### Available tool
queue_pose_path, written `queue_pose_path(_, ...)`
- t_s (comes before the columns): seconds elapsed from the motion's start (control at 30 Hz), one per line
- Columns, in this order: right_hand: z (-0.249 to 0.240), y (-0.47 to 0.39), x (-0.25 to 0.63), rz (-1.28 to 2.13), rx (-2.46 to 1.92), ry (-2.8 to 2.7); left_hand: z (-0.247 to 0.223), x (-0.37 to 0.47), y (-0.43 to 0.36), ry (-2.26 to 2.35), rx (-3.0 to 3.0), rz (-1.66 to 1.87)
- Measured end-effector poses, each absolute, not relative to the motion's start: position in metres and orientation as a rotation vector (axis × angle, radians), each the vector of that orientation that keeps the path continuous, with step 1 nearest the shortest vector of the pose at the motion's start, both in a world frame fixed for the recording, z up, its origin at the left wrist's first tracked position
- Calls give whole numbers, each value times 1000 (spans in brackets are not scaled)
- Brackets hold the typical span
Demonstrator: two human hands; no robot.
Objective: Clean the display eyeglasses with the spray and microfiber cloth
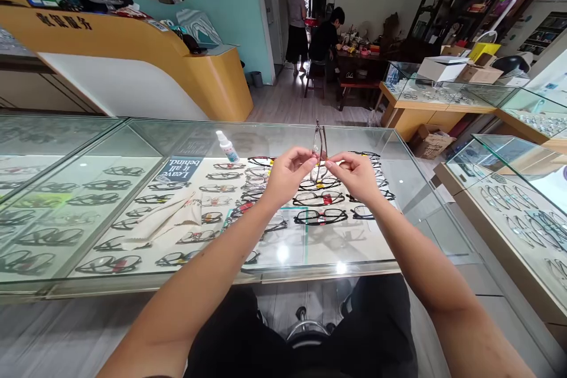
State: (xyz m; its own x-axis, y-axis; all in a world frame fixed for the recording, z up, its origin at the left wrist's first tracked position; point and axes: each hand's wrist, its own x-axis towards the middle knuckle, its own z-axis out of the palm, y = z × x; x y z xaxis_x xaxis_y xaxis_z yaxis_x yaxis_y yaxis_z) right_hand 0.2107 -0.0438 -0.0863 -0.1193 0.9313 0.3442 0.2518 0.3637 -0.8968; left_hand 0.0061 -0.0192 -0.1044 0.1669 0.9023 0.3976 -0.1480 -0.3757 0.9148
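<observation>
A pair of eyeglasses (319,142) is held up on edge above the glass display case (177,130). My left hand (290,174) pinches it from the left, and my right hand (354,176) grips it from the right, with the fingertips of both close together. Below my hands, rows of eyeglasses (321,216) lie on the white case floor, some with red or yellow tags. Left of my hands, a cream cloth (170,215) lies crumpled on the glass, and a small white spray bottle (227,146) stands near the far edge.
A blue card with printed text (181,170) sits left of the bottle. Another glass case (522,201) stands to my right. Beyond my case are an orange counter (221,82), a person seated at a cluttered table (325,41) and a person standing (296,18). My stool (305,331) is beneath me.
</observation>
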Motion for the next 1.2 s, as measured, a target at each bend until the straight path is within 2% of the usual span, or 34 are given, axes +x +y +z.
queue_pose_path(0.4,-90,-25,246,-300,-1393,-1703,-111,0,-13,916,1554,1324)
queue_pose_path(0.53,-89,-18,260,-516,-1416,-1647,-113,-1,-11,925,1619,1251)
queue_pose_path(0.8,-92,-24,246,-498,-1336,-1637,-103,2,-17,896,1474,1270)
queue_pose_path(1.03,-103,-36,214,-454,-1199,-2135,-102,4,-21,886,1505,1260)
queue_pose_path(1.2,-105,-33,213,-362,-1178,-2128,-104,4,-20,867,1492,1258)
